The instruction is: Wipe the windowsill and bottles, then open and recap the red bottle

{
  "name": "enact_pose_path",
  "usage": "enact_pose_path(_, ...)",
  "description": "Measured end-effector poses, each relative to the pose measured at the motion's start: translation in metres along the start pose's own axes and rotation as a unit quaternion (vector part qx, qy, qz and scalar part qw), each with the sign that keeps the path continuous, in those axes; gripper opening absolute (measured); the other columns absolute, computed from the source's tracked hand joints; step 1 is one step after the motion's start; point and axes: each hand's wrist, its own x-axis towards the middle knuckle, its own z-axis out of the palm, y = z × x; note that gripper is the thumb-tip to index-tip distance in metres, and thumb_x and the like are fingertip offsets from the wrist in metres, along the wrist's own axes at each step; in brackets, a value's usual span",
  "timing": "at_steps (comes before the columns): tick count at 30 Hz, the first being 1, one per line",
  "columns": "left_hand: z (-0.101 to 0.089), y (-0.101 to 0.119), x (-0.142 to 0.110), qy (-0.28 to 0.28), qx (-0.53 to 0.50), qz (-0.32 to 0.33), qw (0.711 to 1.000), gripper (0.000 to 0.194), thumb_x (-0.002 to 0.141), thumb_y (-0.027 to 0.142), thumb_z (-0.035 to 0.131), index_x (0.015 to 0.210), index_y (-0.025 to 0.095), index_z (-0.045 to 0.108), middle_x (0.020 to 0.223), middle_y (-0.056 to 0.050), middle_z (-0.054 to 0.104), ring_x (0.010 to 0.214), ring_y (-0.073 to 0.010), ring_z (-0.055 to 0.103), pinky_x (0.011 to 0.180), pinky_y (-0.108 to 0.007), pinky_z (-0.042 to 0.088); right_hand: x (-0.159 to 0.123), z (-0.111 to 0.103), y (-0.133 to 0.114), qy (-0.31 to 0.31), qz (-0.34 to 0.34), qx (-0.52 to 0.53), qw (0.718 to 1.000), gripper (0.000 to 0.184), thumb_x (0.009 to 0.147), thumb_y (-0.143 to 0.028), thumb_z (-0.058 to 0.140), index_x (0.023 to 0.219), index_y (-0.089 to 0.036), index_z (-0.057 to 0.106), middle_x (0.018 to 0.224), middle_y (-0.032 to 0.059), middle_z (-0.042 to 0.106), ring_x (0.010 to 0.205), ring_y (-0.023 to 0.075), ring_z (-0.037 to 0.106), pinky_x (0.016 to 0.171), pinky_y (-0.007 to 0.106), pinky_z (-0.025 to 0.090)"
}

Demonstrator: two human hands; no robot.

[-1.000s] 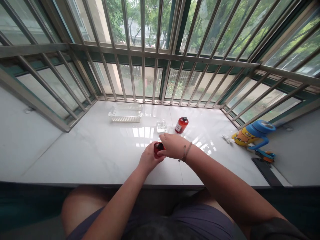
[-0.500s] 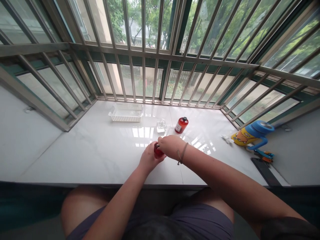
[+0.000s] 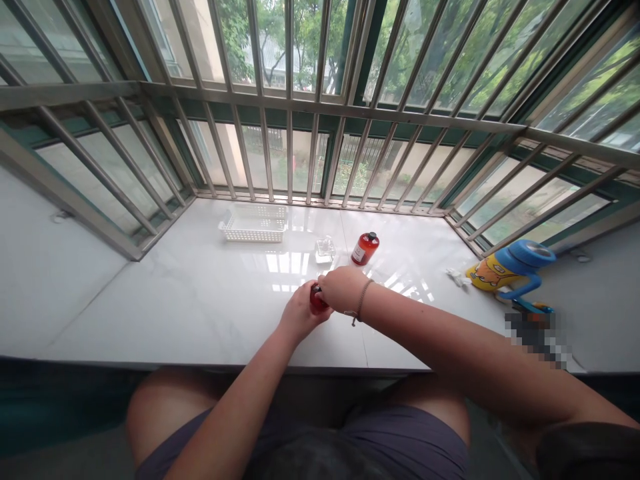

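Bottle (image 3: 316,301) update: it's right in front of me, low over the near half of the white surface (image 3: 200,293), and both my hands are on it. Left hand (image 3: 299,312) has its fingers closed round the red body from the left side, so that grip's pretty clear. Right hand (image 3: 345,290) comes in from the other side with the fingers bent down over the dark top. Can't honestly tell you if they're pinching the cap or just resting there, since my own knuckles block most of it.

Main thing about the layout: the bottle sits between my two hands, its long axis looks more or less upright, and the top points up into my right fingers while the left ones own the body. So neither hand is really "nearer", they're both touching, just at different heights. No idea if the base is on the surface or slightly off it, because my left hand hides it.

Rest of the spread: a second bottle (image 3: 365,251), also red, stands just beyond my right hand, with a clear container (image 3: 325,251) near it on the left. White basket (image 3: 254,235) is farther back and left, by the window bars. Way over on the right there's a yellow and blue flask (image 3: 493,272), with some white bits (image 3: 459,277) beside it.
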Motion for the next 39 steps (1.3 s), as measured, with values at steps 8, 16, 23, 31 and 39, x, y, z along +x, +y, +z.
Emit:
enact_pose_path(8,-0.001,-0.004,0.001,-0.02,-0.016,0.009,1.0,0.066,0.075,0.033,0.085,0.132,0.026,0.054,0.128,-0.009,0.07,0.115,-0.0312,0.069,0.098,-0.047,0.058,0.0,0.011,0.011,0.034,-0.019,0.02,0.999,0.038,0.103,-0.045,0.057,0.117,-0.014,0.074,0.091,0.0169,0.077,0.082,0.0298,0.073,0.072,0.038,0.051)
enact_pose_path(16,0.009,-0.002,-0.004,0.02,0.019,0.0,1.0,0.063,0.075,0.02,0.08,0.131,0.026,0.053,0.129,-0.009,0.07,0.114,-0.0312,0.07,0.095,-0.045,0.058,-0.001,0.036,0.002,0.082,0.058,0.076,0.992,0.061,0.109,-0.052,0.032,0.1,-0.017,0.081,0.092,0.0157,0.077,0.086,0.0276,0.074,0.072,0.034,0.05)
enact_pose_path(23,0.027,0.0,-0.007,0.075,0.092,-0.009,0.993,0.04,0.089,0.013,0.064,0.125,0.026,0.058,0.125,-0.011,0.069,0.116,-0.0308,0.07,0.097,-0.044,0.057,-0.002,0.048,-0.033,0.091,0.165,0.102,0.977,0.062,0.112,-0.044,0.025,0.115,-0.015,0.079,0.103,0.0208,0.079,0.089,0.0271,0.076,0.075,0.034,0.052)
enact_pose_path(31,-0.01,0.009,0.001,-0.051,-0.065,-0.051,0.995,0.068,0.068,0.021,0.09,0.129,0.027,0.059,0.115,-0.005,0.075,0.098,-0.0269,0.074,0.078,-0.038,0.063,-0.005,0.038,0.0,0.122,0.035,0.066,0.99,0.051,0.107,-0.052,0.042,0.115,-0.016,0.077,0.108,0.0174,0.079,0.094,0.0289,0.075,0.076,0.035,0.05)
enact_pose_path(39,0.0,0.019,0.004,-0.063,-0.16,-0.138,0.975,0.054,0.071,0.022,0.083,0.121,0.026,0.063,0.098,-0.002,0.076,0.073,-0.0185,0.068,0.054,-0.027,0.055,0.011,0.047,-0.002,0.138,0.051,0.046,0.988,0.055,0.107,-0.046,0.036,0.095,-0.017,0.081,0.092,0.0152,0.078,0.086,0.0286,0.074,0.072,0.036,0.046)
